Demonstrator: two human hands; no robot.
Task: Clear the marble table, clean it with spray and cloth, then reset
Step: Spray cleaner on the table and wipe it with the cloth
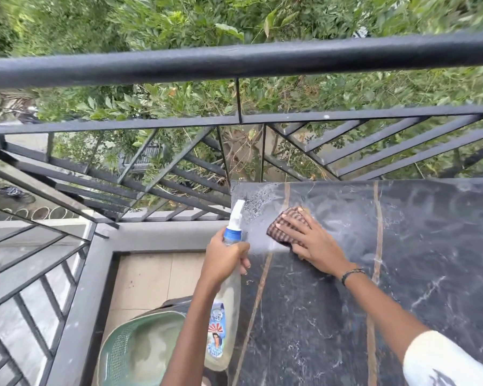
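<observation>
Nearest the viewer, a green basket point(140, 349) sits on the tiled floor beside the table's left edge; above it the left hand point(226, 257) is wrapped around the neck of the spray bottle point(229, 288), nozzle aimed toward the far left corner of the marble table point(418, 274), the bottle's body hanging down alongside the edge. Farther in, the right hand point(308, 240) lies flat with fingers spread, pressing the checked cloth point(286, 225) onto the stone; the cloth touches the surface just beside a patch of spray droplets point(255, 203) at the corner. The visible tabletop carries no objects, and smeared streaks cross it; the step in hand appears to be the cleaning stage, clearing being done. The next move probably calls for drawing the cloth across the beaded corner while keeping flat pressure, the bottle held clear of the wiped area. Beyond stands the black railing point(234, 59), then foliage.
</observation>
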